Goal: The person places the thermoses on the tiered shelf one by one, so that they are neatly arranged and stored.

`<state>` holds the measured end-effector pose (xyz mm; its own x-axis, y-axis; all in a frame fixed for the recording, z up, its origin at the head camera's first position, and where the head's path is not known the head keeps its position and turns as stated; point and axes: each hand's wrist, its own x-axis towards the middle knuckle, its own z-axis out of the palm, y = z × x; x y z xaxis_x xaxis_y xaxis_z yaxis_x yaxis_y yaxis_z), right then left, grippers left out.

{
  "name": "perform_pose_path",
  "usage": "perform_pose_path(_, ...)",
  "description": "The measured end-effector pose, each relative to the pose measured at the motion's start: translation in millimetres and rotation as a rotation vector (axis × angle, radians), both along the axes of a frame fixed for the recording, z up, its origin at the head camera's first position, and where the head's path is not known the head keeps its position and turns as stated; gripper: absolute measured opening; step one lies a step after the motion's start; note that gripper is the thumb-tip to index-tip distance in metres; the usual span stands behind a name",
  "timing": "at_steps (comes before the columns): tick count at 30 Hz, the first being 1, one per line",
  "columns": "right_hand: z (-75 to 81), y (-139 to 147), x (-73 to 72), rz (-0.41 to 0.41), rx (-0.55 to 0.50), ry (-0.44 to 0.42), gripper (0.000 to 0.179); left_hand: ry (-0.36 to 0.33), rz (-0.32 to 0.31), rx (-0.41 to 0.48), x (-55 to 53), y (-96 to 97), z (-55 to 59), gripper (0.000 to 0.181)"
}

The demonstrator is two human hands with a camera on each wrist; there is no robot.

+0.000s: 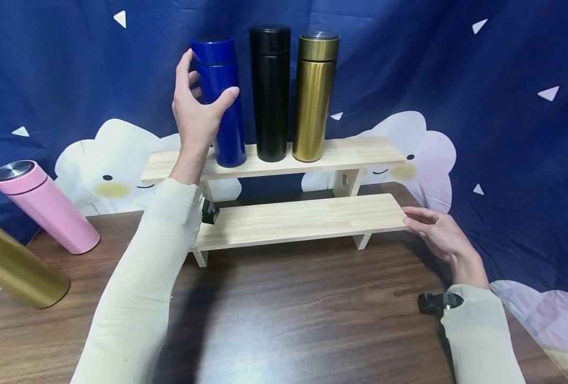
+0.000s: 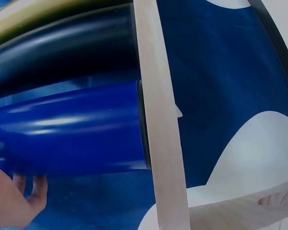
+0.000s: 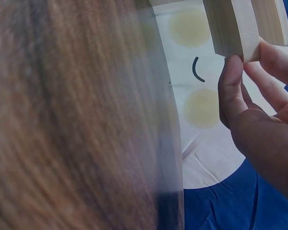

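A blue thermos bottle (image 1: 228, 128) stands upright at the left of the upper shelf (image 1: 360, 152) of a wooden two-tier rack. My left hand (image 1: 197, 114) grips its upper part, thumb across the front and fingers around the left side. In the left wrist view the base of the blue bottle (image 2: 77, 134) meets the shelf board (image 2: 163, 115). Beside it stand a black thermos bottle (image 1: 270, 101) and a gold thermos bottle (image 1: 314, 106). My right hand (image 1: 439, 237) pinches the right end of the lower shelf (image 1: 303, 218), fingers above and below in the right wrist view.
On the brown table (image 1: 312, 309), a pink thermos bottle (image 1: 48, 208) and a second gold thermos bottle (image 1: 20, 266) stand at the left. A dark blue curtain (image 1: 519, 160) with cloud prints hangs right behind the rack.
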<state>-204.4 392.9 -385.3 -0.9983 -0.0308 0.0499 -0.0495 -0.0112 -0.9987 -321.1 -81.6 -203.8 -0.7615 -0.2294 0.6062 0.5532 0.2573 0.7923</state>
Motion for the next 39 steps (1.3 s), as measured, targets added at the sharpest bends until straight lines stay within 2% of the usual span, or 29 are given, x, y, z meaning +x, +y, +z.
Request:
perform_pose_path(24, -1.4, 0.2, -1.4, 0.002, -0.004, 0.005, 0.024, -0.002, -0.015, -0.014, -0.7, -1.8, -4.9, 0.094)
perform_pose_path(30, -2.1, -0.3, -2.0, 0.016, -0.017, 0.01, 0.024, -0.002, 0.004, -0.045, 4.2, -2.3, -8.4, 0.095)
perform_pose_path(34, -3.0, -0.2, -2.3, 0.018, -0.008, 0.014, 0.024, -0.013, 0.035, -0.065, 7.6, -4.0, -10.8, 0.095)
perform_pose_path(39, -3.3, 2.4, -2.6, 0.003, 0.037, 0.01, 0.025, -0.024, 0.088, -0.137, 12.0, -9.2, -13.3, 0.09)
